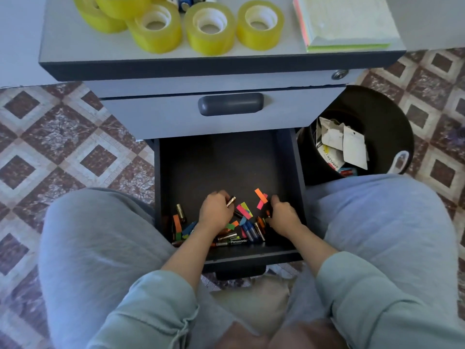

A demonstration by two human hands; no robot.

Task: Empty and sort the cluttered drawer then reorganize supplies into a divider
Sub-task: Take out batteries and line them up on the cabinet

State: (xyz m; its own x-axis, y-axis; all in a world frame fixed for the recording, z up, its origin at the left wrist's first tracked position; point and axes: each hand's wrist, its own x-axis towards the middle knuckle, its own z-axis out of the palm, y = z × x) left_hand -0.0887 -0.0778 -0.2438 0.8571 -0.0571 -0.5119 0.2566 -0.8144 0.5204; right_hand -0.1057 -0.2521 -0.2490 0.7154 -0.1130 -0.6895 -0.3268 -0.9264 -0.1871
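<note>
While the bottom drawer stands open: head view, a seated person in grey leans over the drawer (221,165), a knee on either side, both hands down at its near end.
Left hand (214,214): fingers curled round a battery (231,201), its gold tip poking out past the knuckles.
Right hand (284,219): fingers bent down into the clutter by the drawer's right wall; whether they pinch anything cannot be told from here.
Drawer contents: loose batteries (235,241) and bright paper flags (260,195) bunched at the near end; the far half of the floor lies bare.
Cabinet top (226,52): yellow tape rolls (210,27) grouped at left and a stack of pastel note pads (347,21) at right, sorted piles by the look of it.
Bin (392,114): just right of the drawer, torn packaging inside.
Upper drawer (231,104): closed.
Divider: not in view.
Step in hand: judged to be the emptying, with batteries being picked out.
How to do it well: gather the batteries lengthwise into the palm, several at a time, and lift straight up so no flag rides along. Set them together on the cabinet top, back from the edge where they cannot roll off. The flags lie thin and flat, so sweep them against a wall of the drawer, then pinch the bunch. Check the near corners, which the front rim partly hides.
Progress: only small items remain in the drawer; divider work appears not yet begun.
</note>
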